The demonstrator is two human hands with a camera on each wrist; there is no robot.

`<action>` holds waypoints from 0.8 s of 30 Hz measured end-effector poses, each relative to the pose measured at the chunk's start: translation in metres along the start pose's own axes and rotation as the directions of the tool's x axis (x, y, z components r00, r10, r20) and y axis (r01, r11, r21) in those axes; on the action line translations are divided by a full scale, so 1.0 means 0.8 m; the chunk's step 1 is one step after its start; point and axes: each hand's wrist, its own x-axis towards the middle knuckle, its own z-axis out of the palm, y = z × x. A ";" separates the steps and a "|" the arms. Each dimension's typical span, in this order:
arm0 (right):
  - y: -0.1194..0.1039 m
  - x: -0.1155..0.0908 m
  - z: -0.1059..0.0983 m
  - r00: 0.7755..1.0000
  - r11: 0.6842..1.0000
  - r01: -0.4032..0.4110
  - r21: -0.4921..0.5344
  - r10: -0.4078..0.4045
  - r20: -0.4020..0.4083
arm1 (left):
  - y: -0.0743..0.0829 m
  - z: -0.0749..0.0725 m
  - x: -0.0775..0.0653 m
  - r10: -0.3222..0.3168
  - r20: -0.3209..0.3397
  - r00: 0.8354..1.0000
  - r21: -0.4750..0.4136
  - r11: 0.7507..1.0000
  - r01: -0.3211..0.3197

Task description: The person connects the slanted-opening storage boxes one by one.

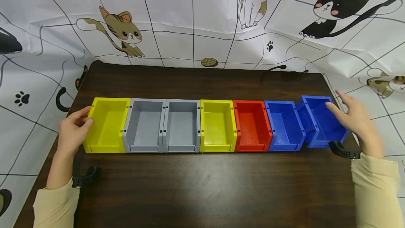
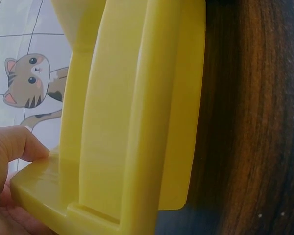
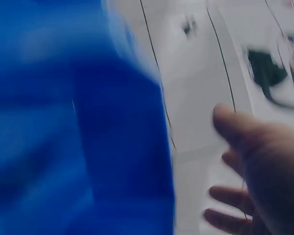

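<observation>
At the row's left end, my left hand (image 1: 72, 129) pinches the side wall of a yellow storage bin (image 1: 107, 126). In the left wrist view the thumb (image 2: 29, 143) presses on that bin's edge, with the other fingers partly hidden behind it. Over at the right end, my right hand (image 1: 357, 117) is beside the outermost blue bin (image 1: 327, 119), fingers spread. The right wrist view shows a gap between this hand (image 3: 264, 161) and the blue wall (image 3: 127, 147). That bin sits askew against its blue neighbour (image 1: 286, 126), its far edge shifted outward.
Between the ends stand two grey bins (image 1: 145, 126), a second yellow bin (image 1: 218, 126) and a red bin (image 1: 253, 126), side by side. They rest on a dark wooden table (image 1: 202, 189). A white cat-print sheet (image 1: 177, 17) hangs behind and around it.
</observation>
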 end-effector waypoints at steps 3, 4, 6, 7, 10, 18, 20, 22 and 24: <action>-0.017 0.003 0.019 0.990 0.990 0.140 -0.002 -0.140 0.005 | 0.003 -0.002 -0.001 -0.012 0.009 1.000 0.006 1.000 0.012; -0.020 0.004 0.025 0.986 0.987 0.163 -0.004 -0.163 0.026 | 0.003 -0.003 -0.001 -0.013 0.010 1.000 0.012 1.000 0.013; -0.026 0.003 0.037 0.982 0.985 0.170 -0.040 -0.166 0.086 | 0.004 -0.003 -0.001 -0.013 0.012 1.000 0.011 1.000 0.013; -0.027 0.003 0.042 0.981 0.984 0.168 -0.056 -0.161 0.112 | 0.004 -0.003 -0.001 -0.012 0.013 1.000 0.012 1.000 0.012; -0.030 0.001 0.050 0.979 0.986 0.140 -0.089 -0.124 0.161 | 0.004 -0.002 -0.001 -0.010 0.017 1.000 0.007 1.000 0.009; -0.032 0.001 0.062 0.976 0.979 0.107 -0.172 -0.070 0.205 | -0.005 -0.003 0.000 -0.024 0.025 0.999 -0.007 1.000 0.024; -0.030 -0.001 0.069 0.976 0.978 0.104 -0.181 -0.065 0.209 | -0.002 -0.003 -0.001 -0.020 0.025 0.999 -0.007 1.000 0.020; -0.028 -0.003 0.075 0.977 0.977 0.102 -0.189 -0.063 0.203 | 0.003 -0.004 -0.002 -0.017 0.029 0.999 -0.014 1.000 0.017; -0.027 -0.004 0.080 0.979 0.974 0.101 -0.205 -0.060 0.196 | 0.007 -0.006 -0.003 -0.016 0.038 0.999 -0.056 0.998 0.018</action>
